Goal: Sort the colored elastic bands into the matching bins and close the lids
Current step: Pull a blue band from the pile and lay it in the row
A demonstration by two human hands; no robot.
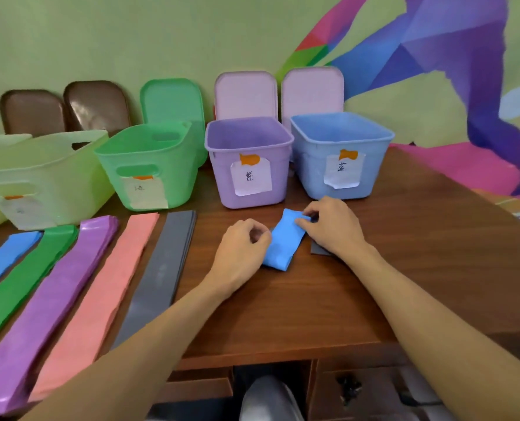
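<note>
A folded blue elastic band point(281, 241) lies on the brown table in front of the bins. My right hand point(333, 224) pinches its far upper corner. My left hand point(242, 247) has curled fingers at the band's left edge and touches it. Behind stand the open blue bin point(342, 153), purple bin point(248, 161), green bin point(147, 165) and pale yellow bin point(42, 174). Flat stacks of bands lie at the left: blue point(3, 262), green point(24, 284), purple point(49, 302), pink point(100, 293) and grey point(161, 275).
Lids lean on the wall behind the bins: two brown point(64, 110), one green point(173, 100), two pink point(278, 92). A small grey piece point(319, 249) lies under my right wrist. The table's front edge point(283, 352) is near, with drawers and a knee below.
</note>
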